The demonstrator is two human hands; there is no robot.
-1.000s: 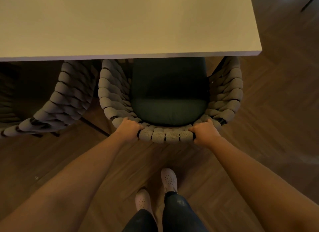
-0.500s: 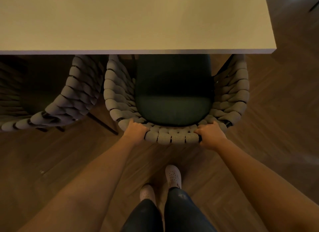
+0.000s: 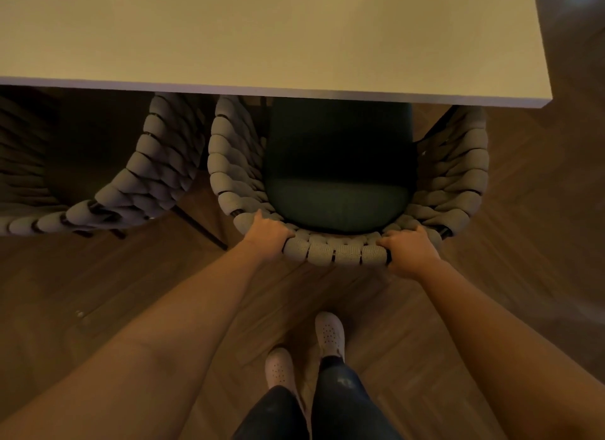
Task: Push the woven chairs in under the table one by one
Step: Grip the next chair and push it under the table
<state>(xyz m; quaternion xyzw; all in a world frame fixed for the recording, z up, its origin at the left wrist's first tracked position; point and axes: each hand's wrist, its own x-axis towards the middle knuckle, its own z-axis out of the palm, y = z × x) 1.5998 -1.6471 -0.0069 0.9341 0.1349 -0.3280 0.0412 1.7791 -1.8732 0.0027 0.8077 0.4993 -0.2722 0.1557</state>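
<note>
Just below the middle of the frame, the left hand (image 3: 266,235) is curled over the top rail of the woven chair (image 3: 337,252), fingers wrapped down onto the inner side of the rope weave. The right hand (image 3: 409,251) grips the same rail further right, knuckles up and fingers folded round it. A bare stretch of rail lies between the two hands. The front of the chair's dark green cushion (image 3: 339,184) is hidden beneath the near edge of the table (image 3: 262,40), while the curved back and much of both woven sides still stand out from it. At the left a second woven chair (image 3: 154,184) sits just beside it, a narrow strip of wooden floor (image 3: 540,226) between them. Right of the chair, past the table's corner, the floor is open. The person's pale shoes (image 3: 329,335) stand on the floor behind the chair.
</note>
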